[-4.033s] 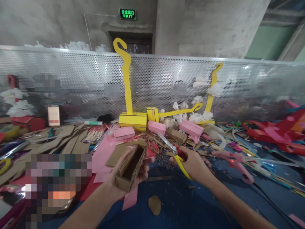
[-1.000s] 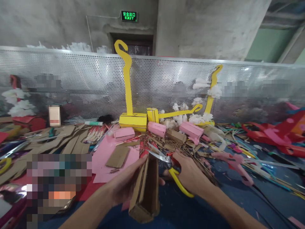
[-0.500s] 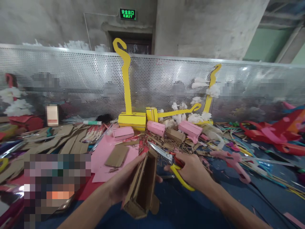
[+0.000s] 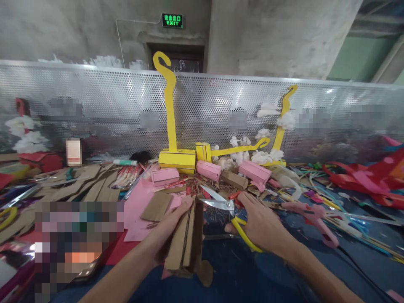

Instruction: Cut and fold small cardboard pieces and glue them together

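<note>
My left hand (image 4: pixel 168 223) is closed round a long brown cardboard box (image 4: pixel 181 244), its thumb along the upper edge. A rounded cardboard tab (image 4: pixel 205 272) sticks out at the box's near right corner. In my right hand (image 4: pixel 257 221) are scissors (image 4: pixel 229 205) with red and yellow handles. Their blades stand apart, and the lower blade's tip is at the far end of the box; whether it touches the cardboard I cannot tell. A flat cardboard piece (image 4: pixel 157 206) lies on pink paper (image 4: pixel 135 227) just left of the box.
Behind my hands are pink boxes (image 4: pixel 208 170), a yellow box with a hooked neck (image 4: pixel 176 160) and cardboard scraps (image 4: pixel 217 216). A pink glue gun (image 4: pixel 315 214) with a black cord lies at right. Cardboard strips (image 4: pixel 85 181) cover the left. A perforated metal panel (image 4: pixel 202 109) stands behind.
The box has turned in my left hand, so its hollow inside shows less and its outer side more. The scissors' blades have opened wider near its far end.
</note>
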A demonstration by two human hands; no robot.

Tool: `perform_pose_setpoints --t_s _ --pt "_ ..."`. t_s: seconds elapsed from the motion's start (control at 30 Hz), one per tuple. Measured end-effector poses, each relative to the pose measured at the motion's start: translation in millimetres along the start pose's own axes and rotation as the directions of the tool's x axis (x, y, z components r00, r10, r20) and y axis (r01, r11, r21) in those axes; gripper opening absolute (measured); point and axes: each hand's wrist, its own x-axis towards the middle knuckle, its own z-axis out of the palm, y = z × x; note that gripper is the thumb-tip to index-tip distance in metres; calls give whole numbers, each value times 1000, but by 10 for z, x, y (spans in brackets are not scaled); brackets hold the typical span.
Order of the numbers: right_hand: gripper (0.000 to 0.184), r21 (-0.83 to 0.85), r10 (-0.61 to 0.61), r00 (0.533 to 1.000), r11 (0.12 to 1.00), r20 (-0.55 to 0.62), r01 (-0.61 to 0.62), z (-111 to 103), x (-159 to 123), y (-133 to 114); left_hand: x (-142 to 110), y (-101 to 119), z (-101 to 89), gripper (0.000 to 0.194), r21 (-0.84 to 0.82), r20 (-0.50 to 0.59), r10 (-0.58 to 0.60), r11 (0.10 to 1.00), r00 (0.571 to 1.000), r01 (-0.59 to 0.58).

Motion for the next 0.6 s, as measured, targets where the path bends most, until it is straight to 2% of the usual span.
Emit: perform_pose_setpoints --t_s 0.07,0.13,0.37,0.6 --pt "47 3 -22 1000 1000 11 22 9 -11 -25 -5 -11 20 57 10 -67 31 1000 997 -30" --pt "45 11 -31 999 999 20 31 15 -15 -50 0 -31 26 54 22 -89 50 999 995 -49" --pt "32 -39 -26 999 999 31 27 -4 8 -91 17 -89 2 48 92 -50 113 990 992 -108" --pt "37 -49 -5 999 999 33 7 -20 1 -95 20 -65 -40 48 68 -12 99 993 995 -98"
